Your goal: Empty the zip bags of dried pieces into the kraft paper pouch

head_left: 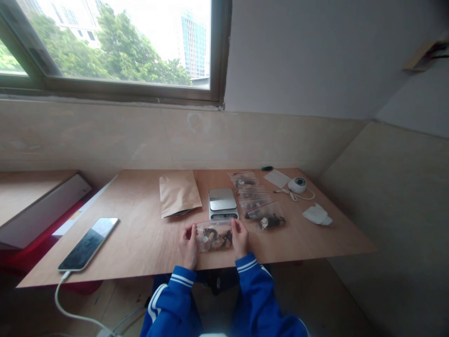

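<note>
**A:** What have I got under my hands here?

**B:** A clear zip bag of dark dried pieces [214, 236], lying flat on the plywood table [140, 243] at its near edge, just in front of the kitchen scale [222, 203].

**A:** My left hand [189, 245] pinches its left end, my right hand [240, 238] its right end, so the bag lies stretched between them, thumbs on top. I judge that grip keeps the top edge straight.

**B:** The row of filled bags [257, 199] runs right of the scale; the kraft pouch [179, 192] lies left of it, mouth toward you, within easy reach. The phone [89, 243] charges far left.
</note>
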`<control>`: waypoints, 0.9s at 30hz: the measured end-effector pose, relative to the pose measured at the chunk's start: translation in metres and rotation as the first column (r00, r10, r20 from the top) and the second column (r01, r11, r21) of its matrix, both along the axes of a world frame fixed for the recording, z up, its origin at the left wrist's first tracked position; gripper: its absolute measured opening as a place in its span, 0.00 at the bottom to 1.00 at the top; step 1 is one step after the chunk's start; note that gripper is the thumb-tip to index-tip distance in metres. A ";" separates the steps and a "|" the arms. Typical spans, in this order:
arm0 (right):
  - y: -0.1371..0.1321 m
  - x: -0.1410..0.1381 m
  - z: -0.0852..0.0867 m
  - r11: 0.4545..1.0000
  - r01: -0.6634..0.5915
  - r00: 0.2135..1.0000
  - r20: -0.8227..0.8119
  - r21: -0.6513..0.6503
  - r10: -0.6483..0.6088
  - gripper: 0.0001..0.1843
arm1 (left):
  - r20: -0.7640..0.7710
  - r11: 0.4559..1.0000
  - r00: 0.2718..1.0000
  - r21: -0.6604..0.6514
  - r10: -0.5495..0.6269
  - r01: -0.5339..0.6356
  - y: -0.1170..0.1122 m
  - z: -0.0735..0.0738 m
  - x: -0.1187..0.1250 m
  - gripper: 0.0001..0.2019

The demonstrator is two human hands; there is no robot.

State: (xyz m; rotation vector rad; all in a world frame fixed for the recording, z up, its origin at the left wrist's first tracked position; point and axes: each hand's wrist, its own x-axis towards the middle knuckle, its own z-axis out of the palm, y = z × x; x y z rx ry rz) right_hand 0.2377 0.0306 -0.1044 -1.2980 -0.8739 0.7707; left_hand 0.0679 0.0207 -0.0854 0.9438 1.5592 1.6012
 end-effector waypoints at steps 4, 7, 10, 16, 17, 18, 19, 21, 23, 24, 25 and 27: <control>0.000 0.000 0.001 1.000 0.003 1.000 -0.020 0.001 -0.003 0.23 | 0.029 0.999 0.999 -0.009 -0.035 0.036 0.001 -0.003 -0.002 0.22; 0.000 0.001 0.001 1.000 -0.023 0.999 -0.030 0.019 0.024 0.22 | 0.037 0.998 0.998 0.001 -0.059 0.059 0.002 -0.007 -0.004 0.22; 0.000 0.000 0.001 0.995 -0.095 0.995 -0.032 0.018 0.096 0.22 | 0.040 0.997 0.997 0.032 -0.065 0.064 0.003 -0.009 -0.004 0.21; -0.002 -0.003 0.005 0.985 -0.175 0.983 -0.059 -0.002 0.174 0.26 | 0.093 0.996 0.992 0.022 -0.085 0.084 0.003 -0.007 -0.004 0.24; -0.002 -0.003 0.005 0.986 -0.167 0.984 -0.060 -0.007 0.166 0.26 | 0.096 0.997 0.992 0.023 -0.080 0.078 0.003 -0.007 -0.004 0.25; -0.001 -0.003 0.005 0.988 -0.156 0.986 -0.060 -0.011 0.155 0.26 | 0.103 0.998 0.992 0.023 -0.067 0.065 0.003 -0.007 -0.005 0.25; -0.001 -0.003 0.005 0.989 -0.148 0.987 -0.059 -0.015 0.147 0.26 | 0.112 0.998 0.992 0.023 -0.052 0.050 0.003 -0.007 -0.005 0.25; -0.001 -0.002 0.004 0.990 -0.138 0.989 -0.056 -0.019 0.137 0.26 | 0.134 0.999 0.990 0.020 -0.033 0.031 0.004 -0.009 -0.006 0.24; -0.001 -0.002 0.003 0.990 -0.140 0.988 -0.062 -0.018 0.139 0.26 | 0.143 0.999 0.989 0.017 -0.034 0.032 0.005 -0.010 -0.006 0.24; -0.001 -0.002 0.003 0.990 -0.142 0.988 -0.067 -0.016 0.141 0.26 | 0.144 0.999 0.989 0.018 -0.038 0.035 0.005 -0.010 -0.006 0.24; -0.001 -0.002 0.003 0.990 -0.144 0.987 -0.073 -0.013 0.142 0.25 | 0.145 0.999 0.989 0.021 -0.040 0.038 0.005 -0.011 -0.007 0.24; -0.001 -0.003 0.003 0.989 -0.146 0.986 -0.082 -0.008 0.145 0.24 | 0.154 0.999 0.987 0.024 -0.042 0.039 0.006 -0.012 -0.007 0.23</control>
